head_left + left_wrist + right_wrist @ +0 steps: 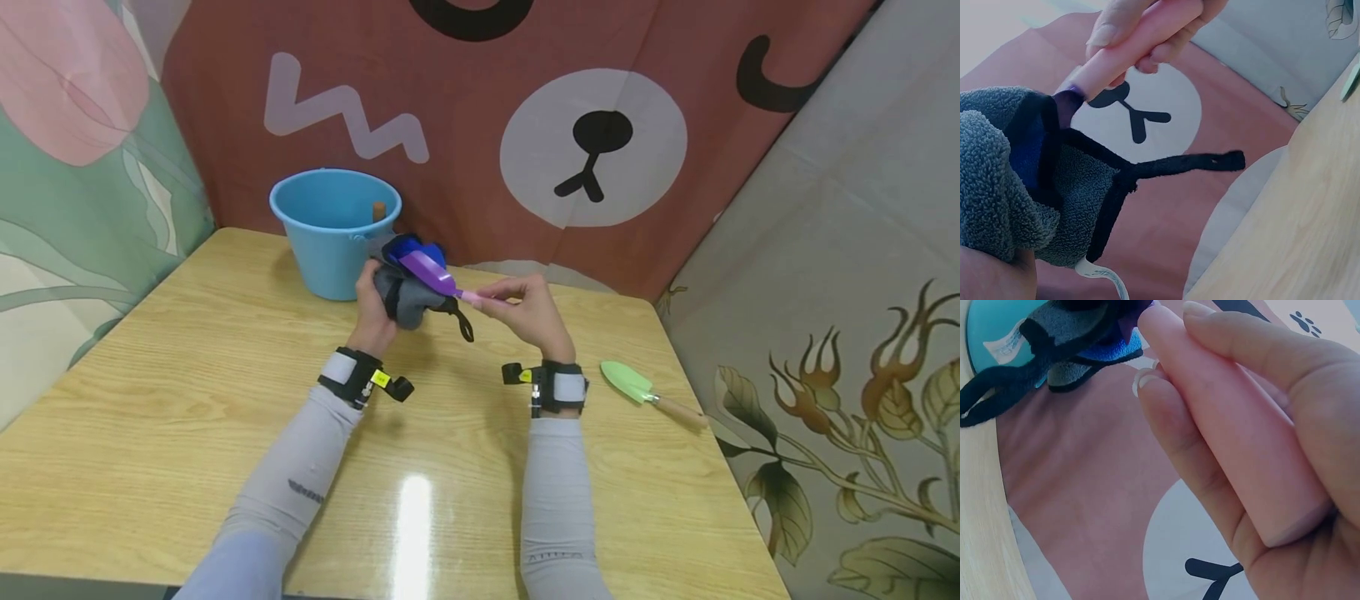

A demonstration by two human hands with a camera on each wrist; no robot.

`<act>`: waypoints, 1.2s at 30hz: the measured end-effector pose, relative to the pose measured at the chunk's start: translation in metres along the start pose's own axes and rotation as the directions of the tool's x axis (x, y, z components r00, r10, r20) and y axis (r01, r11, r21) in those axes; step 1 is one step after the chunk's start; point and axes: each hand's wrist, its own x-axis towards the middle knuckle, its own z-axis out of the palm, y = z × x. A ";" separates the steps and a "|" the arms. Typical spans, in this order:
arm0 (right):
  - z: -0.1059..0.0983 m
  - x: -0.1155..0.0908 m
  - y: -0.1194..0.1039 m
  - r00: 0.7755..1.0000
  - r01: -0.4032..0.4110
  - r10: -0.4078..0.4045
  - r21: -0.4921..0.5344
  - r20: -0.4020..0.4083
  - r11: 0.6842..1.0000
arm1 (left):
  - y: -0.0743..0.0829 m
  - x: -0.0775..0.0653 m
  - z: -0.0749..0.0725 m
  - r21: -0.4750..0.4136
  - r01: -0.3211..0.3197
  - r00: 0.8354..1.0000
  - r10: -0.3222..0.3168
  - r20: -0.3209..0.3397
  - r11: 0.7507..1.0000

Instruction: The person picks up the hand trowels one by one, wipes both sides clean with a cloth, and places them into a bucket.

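My left hand (pixel 373 315) grips a bunched grey towelling cloth (pixel 412 305) with black edging, a hanging loop and a blue patch. Lying against the folds is the purple blade of a small hand trowel (pixel 429 272), partly covered by cloth in the left wrist view. My right hand (pixel 536 315) pinches the trowel's pink handle (pixel 1229 425) between thumb and fingers. Both hands are raised over the table, just right of a light blue bucket (pixel 318 258). The cloth overlaps the bucket's right side in the head view.
A brown handle end (pixel 379 211) shows inside the bucket. Right of my right wrist, a green trowel (pixel 628 381) with a wooden handle lies on the wooden table (pixel 450 467). Patterned fabric (pixel 465 108) hangs behind the table and on both sides.
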 end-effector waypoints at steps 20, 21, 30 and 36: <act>-0.011 0.002 0.019 0.992 -0.113 0.112 -0.015 -0.057 0.994 | 0.050 0.005 -0.027 0.296 -0.268 0.963 0.248 0.105 0.917; -0.010 0.005 0.020 0.993 -0.105 0.104 -0.015 -0.062 0.994 | 0.053 0.004 -0.030 0.386 -0.281 0.960 0.255 0.117 0.879; 0.009 0.071 0.006 0.999 0.027 -0.027 0.002 -0.026 1.000 | 0.088 -0.008 -0.059 0.882 -0.338 0.923 -0.070 0.380 0.329; 0.032 0.115 -0.022 0.997 0.051 -0.050 -0.022 0.060 0.998 | 0.097 -0.019 -0.070 0.921 -0.365 0.870 -0.301 0.390 0.137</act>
